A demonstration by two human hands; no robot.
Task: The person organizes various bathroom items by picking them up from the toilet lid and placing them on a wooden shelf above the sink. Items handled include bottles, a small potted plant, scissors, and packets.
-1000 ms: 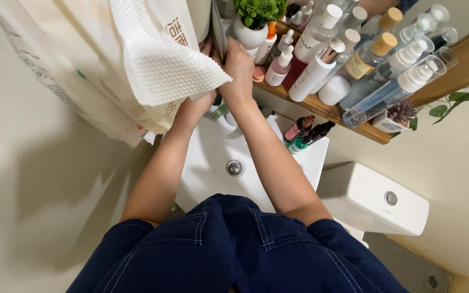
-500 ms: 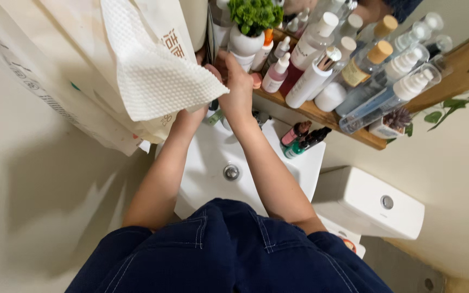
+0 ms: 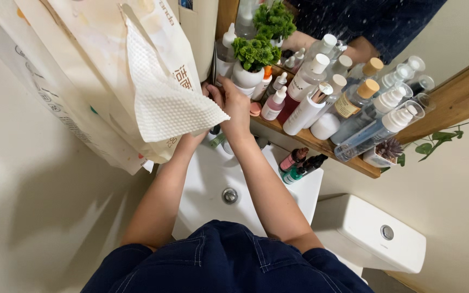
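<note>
The right hand (image 3: 233, 106) is raised over the sink (image 3: 213, 179), fingers curled by the white plant pot (image 3: 247, 76). The left hand (image 3: 202, 133) is mostly hidden behind the paper towel (image 3: 172, 108); its grip cannot be told. The pot stands just beyond, on the wooden shelf (image 3: 321, 146).

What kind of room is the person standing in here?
Most likely a small home bathroom. A white sink sits below the hands, a toilet tank stands beside it, and a wooden shelf under a mirror is crowded with toiletry bottles.
</note>
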